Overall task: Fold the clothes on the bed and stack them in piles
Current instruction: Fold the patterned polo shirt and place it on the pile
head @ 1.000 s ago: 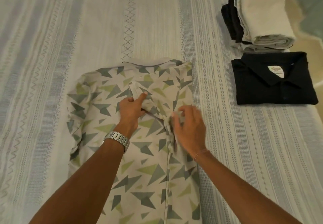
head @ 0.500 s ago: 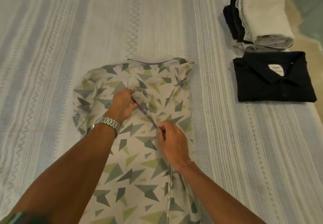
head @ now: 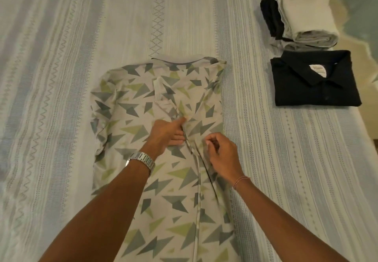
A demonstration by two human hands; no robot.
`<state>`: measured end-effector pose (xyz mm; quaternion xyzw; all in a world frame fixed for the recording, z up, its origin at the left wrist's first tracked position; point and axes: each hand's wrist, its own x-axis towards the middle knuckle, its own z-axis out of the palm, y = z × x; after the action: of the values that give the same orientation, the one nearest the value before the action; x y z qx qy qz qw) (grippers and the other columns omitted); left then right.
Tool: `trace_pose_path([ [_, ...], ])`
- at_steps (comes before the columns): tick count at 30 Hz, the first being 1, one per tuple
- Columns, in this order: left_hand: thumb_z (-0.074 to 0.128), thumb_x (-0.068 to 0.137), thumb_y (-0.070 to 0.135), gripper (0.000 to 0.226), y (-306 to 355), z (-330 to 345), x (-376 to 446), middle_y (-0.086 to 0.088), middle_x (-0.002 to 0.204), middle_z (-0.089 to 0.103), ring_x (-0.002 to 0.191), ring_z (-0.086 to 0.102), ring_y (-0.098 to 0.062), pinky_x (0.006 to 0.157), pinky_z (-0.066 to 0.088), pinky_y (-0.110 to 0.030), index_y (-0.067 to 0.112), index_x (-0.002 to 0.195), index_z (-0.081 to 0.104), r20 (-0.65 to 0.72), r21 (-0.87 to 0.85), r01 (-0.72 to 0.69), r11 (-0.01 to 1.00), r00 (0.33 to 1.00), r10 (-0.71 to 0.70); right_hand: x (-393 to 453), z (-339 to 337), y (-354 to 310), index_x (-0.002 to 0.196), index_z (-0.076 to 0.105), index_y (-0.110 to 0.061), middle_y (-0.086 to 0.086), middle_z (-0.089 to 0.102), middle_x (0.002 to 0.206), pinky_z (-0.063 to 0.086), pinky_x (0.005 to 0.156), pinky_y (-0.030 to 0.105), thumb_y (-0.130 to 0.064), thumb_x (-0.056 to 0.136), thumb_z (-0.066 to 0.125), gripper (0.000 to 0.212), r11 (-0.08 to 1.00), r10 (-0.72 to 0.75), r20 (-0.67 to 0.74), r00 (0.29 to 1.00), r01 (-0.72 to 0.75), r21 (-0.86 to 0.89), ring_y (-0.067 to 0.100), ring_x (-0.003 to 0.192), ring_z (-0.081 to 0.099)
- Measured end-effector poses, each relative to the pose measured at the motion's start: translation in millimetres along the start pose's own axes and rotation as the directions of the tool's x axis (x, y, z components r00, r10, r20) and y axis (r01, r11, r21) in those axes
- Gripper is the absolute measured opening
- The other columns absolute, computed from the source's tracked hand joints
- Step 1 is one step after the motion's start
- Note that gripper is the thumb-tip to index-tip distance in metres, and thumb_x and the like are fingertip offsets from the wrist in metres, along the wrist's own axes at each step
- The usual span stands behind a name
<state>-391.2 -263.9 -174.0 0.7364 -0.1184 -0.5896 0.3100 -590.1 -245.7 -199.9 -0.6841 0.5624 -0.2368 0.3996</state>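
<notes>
- The bed (head: 61, 77) is covered by a pale striped spread with zigzag and diamond bands; the patterned shirt (head: 163, 200) lies flat on it near the middle, collar away from the person, printed with grey and green triangles.
- Far right on the bed sits a folded black polo (head: 315, 81), collar up with a white label showing; just beyond it stands a pile of folded clothes (head: 300, 14), dark pieces under a cream one on top. Both are well apart from the patterned shirt, and nothing lies between them and it.
- Compared with half a second ago, both hands sit lower on the shirt's front, and a pale rectangular patch on the chest, covered before, is now exposed.
- The left hand (head: 165, 134), with a metal watch (head: 142, 160) on its wrist, presses on the shirt beside the front opening, thumb stretched forward, its fingers (head: 177, 139) tucked under the fabric edge.
- The right hand (head: 222, 153), a thin red thread bracelet (head: 241, 180) at the wrist, has its fingers (head: 210, 141) curled and pinched together on the edge of the shirt's front strip.
</notes>
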Motion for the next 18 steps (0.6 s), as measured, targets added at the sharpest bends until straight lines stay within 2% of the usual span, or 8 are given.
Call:
trace_pose_path([
  [2,0.083,0.084,0.03,0.044,-13.1,7.5,-16.0,-0.023,0.088,0.075,0.08,0.076,-0.032,0.078,0.064,-0.044,-0.009,0.101,0.071,0.09,0.157,0.031,0.987,0.995,-0.046,-14.0,-5.3,-6.4,0.093,0.065,-0.02,-0.01,0.066,0.085,0.053,0.07,0.023,-0.013,0.096,0.065,0.008,1.0,0.013,-0.048,0.999,-0.014,-0.008,0.004,0.078,0.062],
  [4,0.083,0.083,0.018,0.029,-28.5,15.3,-29.4,-0.023,0.085,0.075,0.076,0.073,-0.031,0.082,0.062,-0.047,-0.007,0.091,0.072,0.13,0.255,0.036,0.966,0.989,-0.072,-35.1,-5.5,-12.8,0.078,0.061,-0.023,-0.013,0.061,0.069,0.052,0.06,0.026,-0.025,0.092,0.071,0.017,0.995,0.024,-0.048,0.999,-0.029,-0.091,0.004,0.064,0.059],
  [7,0.083,0.083,0.014,0.018,-51.5,24.5,-42.4,-0.017,0.08,0.074,0.07,0.07,-0.026,0.077,0.063,-0.042,0.002,0.083,0.069,0.149,0.265,0.055,0.963,0.984,-0.097,-76.2,8.3,-19.5,0.07,0.063,-0.023,-0.01,0.059,0.062,0.052,0.054,0.029,-0.06,0.086,0.065,0.04,0.894,0.141,0.099,0.985,-0.084,-0.439,0.011,0.057,0.058],
  [9,0.081,0.085,0.013,0.016,-63.8,28.4,-46.2,-0.014,0.079,0.073,0.064,0.071,-0.022,0.066,0.062,-0.034,0.005,0.083,0.067,0.136,0.24,0.048,0.97,0.987,-0.082,-98.0,17.3,-22.4,0.078,0.066,-0.023,-0.004,0.065,0.074,0.051,0.059,0.029,-0.065,0.086,0.059,0.043,0.795,0.213,0.148,0.966,-0.082,-0.602,0.017,0.068,0.063],
  [11,0.077,0.087,0.009,0.014,-71.0,29.7,-47.2,-0.013,0.076,0.072,0.058,0.071,-0.019,0.06,0.062,-0.03,0.006,0.083,0.064,0.1,0.197,0.024,0.98,0.994,-0.044,-108.2,21.1,-22.6,0.09,0.067,-0.02,0.001,0.068,0.086,0.05,0.063,0.031,-0.05,0.093,0.058,0.032,0.793,0.212,0.165,0.963,-0.071,-0.605,0.021,0.079,0.066],
  [13,0.074,0.088,0.004,0.016,-75.5,27.0,-52.0,-0.011,0.071,0.069,0.053,0.068,-0.017,0.055,0.06,-0.029,0.007,0.079,0.061,0.065,0.166,-0.002,0.986,0.998,-0.009,-115.7,21.7,-24.6,0.091,0.068,-0.018,0.0,0.069,0.084,0.054,0.062,0.031,-0.038,0.095,0.06,0.023,0.858,0.187,0.161,0.969,-0.081,-0.508,0.018,0.074,0.066],
  [15,0.071,0.086,0.001,0.018,-77.9,22.5,-55.5,-0.009,0.063,0.066,0.047,0.064,-0.016,0.052,0.057,-0.03,0.008,0.075,0.059,0.024,0.137,-0.017,0.99,1.0,0.013,-121.6,23.5,-26.9,0.088,0.07,-0.02,-0.006,0.068,0.075,0.056,0.059,0.032,-0.036,0.094,0.062,0.019,0.91,0.152,0.142,0.978,-0.083,-0.405,0.011,0.065,0.063],
  [18,0.068,0.086,-0.001,0.017,-84.8,18.0,-60.5,-0.014,0.067,0.067,0.052,0.067,-0.021,0.051,0.056,-0.03,0.006,0.074,0.059,-0.046,0.104,-0.044,0.994,0.998,0.049,-135.3,27.2,-26.4,0.085,0.067,-0.023,-0.009,0.068,0.076,0.055,0.059,0.031,-0.046,0.093,0.062,0.025,0.913,0.143,0.135,0.98,-0.078,-0.401,0.011,0.067,0.063],
])
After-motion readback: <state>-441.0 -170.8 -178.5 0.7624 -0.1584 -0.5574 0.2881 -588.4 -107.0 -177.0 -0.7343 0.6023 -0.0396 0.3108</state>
